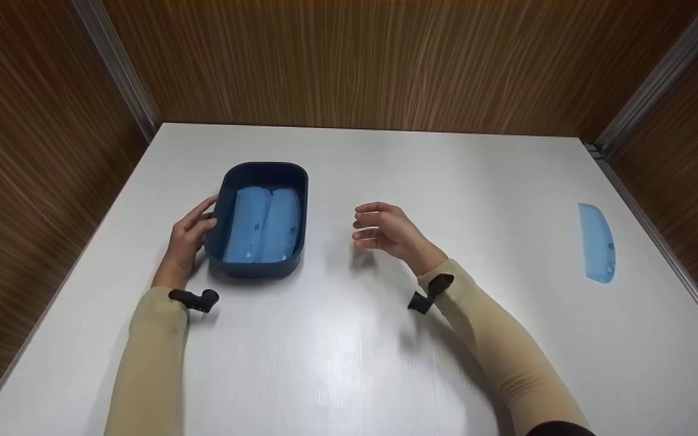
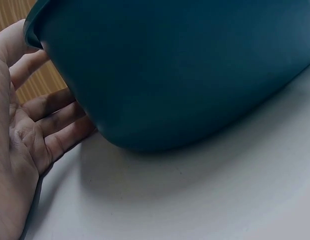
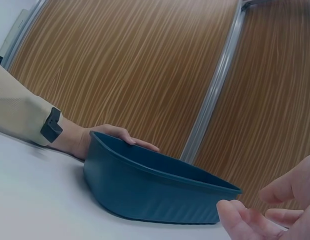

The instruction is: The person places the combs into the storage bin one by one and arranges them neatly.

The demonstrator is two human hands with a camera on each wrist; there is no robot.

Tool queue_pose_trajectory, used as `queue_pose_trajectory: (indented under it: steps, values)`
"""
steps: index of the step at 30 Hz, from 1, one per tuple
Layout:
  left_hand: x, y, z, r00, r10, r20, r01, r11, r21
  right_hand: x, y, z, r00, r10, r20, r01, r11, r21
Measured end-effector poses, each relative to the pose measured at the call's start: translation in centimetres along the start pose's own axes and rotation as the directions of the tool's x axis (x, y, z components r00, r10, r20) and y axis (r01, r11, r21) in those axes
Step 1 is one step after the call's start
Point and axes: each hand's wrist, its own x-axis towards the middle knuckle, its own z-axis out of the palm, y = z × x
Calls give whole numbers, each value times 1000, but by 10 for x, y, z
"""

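A deep dark-blue bin (image 1: 258, 270) stands on the table, left of centre. Inside it two light-blue, long flat pieces (image 1: 247, 224) lie side by side, each bearing small dark marks. My left hand (image 1: 186, 239) touches the bin's left side from outside, its fingers (image 2: 60, 117) stretched along the wall and the thumb near the rim. To the right of the bin, my right hand (image 1: 388, 230) hovers above the table, holding nothing, with fingers apart and loosely bent. A similar light-blue piece (image 1: 597, 243), straight on one side and curved on the other, lies far right.
Both hands work over a white table (image 1: 337, 363). Wood-grain panels (image 1: 349, 66) enclose the back and both sides, with metal strips (image 1: 120, 66) at the corners. Black camera mounts (image 1: 194, 299) sit on both sleeved wrists.
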Motion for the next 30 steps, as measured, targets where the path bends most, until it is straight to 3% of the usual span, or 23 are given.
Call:
queue_pose_trajectory:
  steps: [17, 30]
  values:
    - [0, 0, -1, 1000, -15, 10, 15, 1000, 11, -9, -1, -26, 999, 4, -39, -4, 1000, 5]
    - [0, 0, 1, 1000, -12, 7, 12, 1000, 0, -16, 7, -57, 998, -6, -64, 8, 1000, 24]
